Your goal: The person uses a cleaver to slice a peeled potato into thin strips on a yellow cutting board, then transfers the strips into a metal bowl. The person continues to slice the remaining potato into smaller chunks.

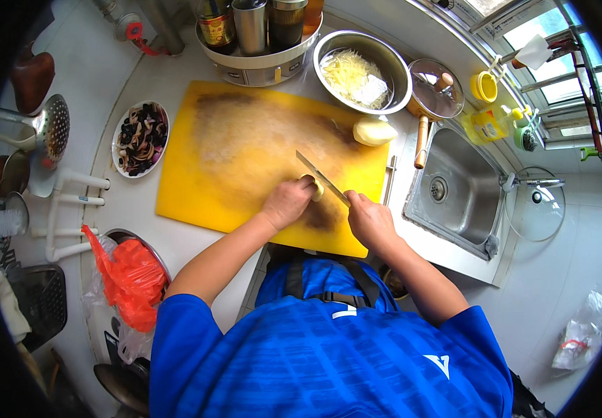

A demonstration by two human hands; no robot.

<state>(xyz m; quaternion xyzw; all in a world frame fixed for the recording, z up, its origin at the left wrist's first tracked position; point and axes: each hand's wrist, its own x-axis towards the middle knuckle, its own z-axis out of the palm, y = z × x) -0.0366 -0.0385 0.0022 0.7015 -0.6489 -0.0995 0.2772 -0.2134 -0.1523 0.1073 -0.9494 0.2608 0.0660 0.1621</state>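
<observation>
My left hand (289, 200) pinches a small pale yellow piece of food (317, 192) on the yellow cutting board (175, 193). The fingers hide part of the piece, so I cannot tell what it is. In my right hand (371, 219) is the handle of a kitchen knife (323, 176), its blade slanting up and left, just beside the piece. Whether the edge touches the piece is unclear. Toward the board's far right corner lies a peeled potato (374, 131). Behind it, a steel bowl (408, 83) holds pale yellow shreds (350, 73), apparently potato, in water.
To the left stands a white plate (115, 151) of sliced dark and pale food. A container (259, 73) of bottles is behind the board. On the right are a lidded pot (436, 86), a steel sink (468, 193) and a yellow bottle (486, 124). Red plastic bags (131, 282) lie front left.
</observation>
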